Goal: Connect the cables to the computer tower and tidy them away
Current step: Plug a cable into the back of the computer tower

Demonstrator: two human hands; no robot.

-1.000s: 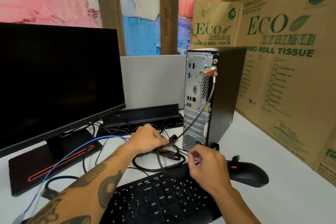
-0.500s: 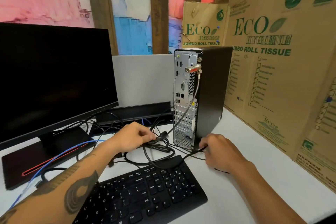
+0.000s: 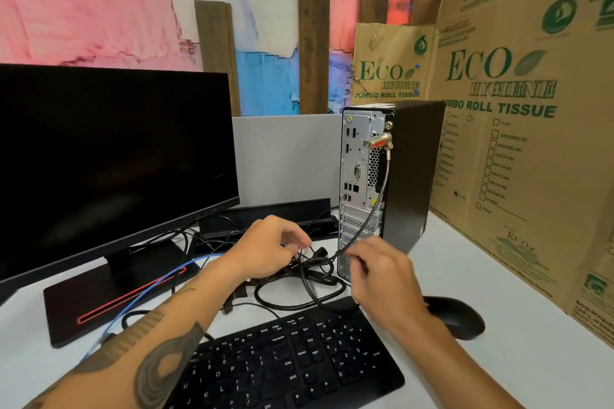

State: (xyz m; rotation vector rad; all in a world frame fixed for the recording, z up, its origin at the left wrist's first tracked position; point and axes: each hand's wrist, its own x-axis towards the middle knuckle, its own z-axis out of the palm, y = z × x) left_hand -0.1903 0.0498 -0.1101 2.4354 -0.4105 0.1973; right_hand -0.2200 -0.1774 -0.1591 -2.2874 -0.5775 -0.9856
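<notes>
Cables (image 3: 309, 271) are lying tangled before the computer tower (image 3: 392, 176), the left hand (image 3: 269, 247) gripping some. The right hand (image 3: 382, 279) is hovering beside the tower, fingers curled; I cannot tell whether it is holding anything. Keyboard (image 3: 292, 362) and mouse (image 3: 457, 317) are sitting nearer than the tower.

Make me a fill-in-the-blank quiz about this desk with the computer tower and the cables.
1. The tangle of black cables lies between the keyboard and the ____.
2. The mouse sits to the ____ of the keyboard.
3. The computer tower shows its ____ panel to the camera.
4. The thin cable crossing the monitor base is ____.

Missing words: tower; right; rear; blue
</notes>
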